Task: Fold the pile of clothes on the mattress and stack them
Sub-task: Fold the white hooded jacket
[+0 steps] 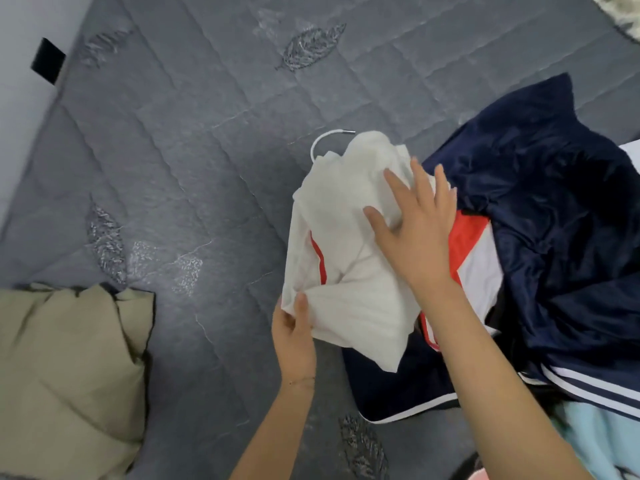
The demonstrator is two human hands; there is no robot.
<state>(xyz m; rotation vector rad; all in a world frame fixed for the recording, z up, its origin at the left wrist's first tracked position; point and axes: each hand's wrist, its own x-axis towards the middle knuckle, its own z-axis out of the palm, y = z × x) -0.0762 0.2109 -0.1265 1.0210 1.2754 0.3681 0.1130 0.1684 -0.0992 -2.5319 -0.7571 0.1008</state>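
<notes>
A crumpled white garment (pixel 349 244) with a red stripe and a white drawstring lies at the left edge of the clothes pile on the grey quilted mattress (pixel 194 161). My left hand (pixel 294 336) pinches its lower left corner, thumb on top. My right hand (pixel 414 220) lies flat on its upper right part with fingers spread and straight. Beneath and to the right sits the pile: a shiny navy garment (pixel 554 209) with white trim, a red and white piece (pixel 476 251), and a light blue item (pixel 602 441) at the lower right.
A folded beige garment (pixel 69 368) lies at the lower left on the mattress. A white wall with a black object (pixel 48 60) borders the left side. A patterned fabric (pixel 620 12) shows at the top right corner.
</notes>
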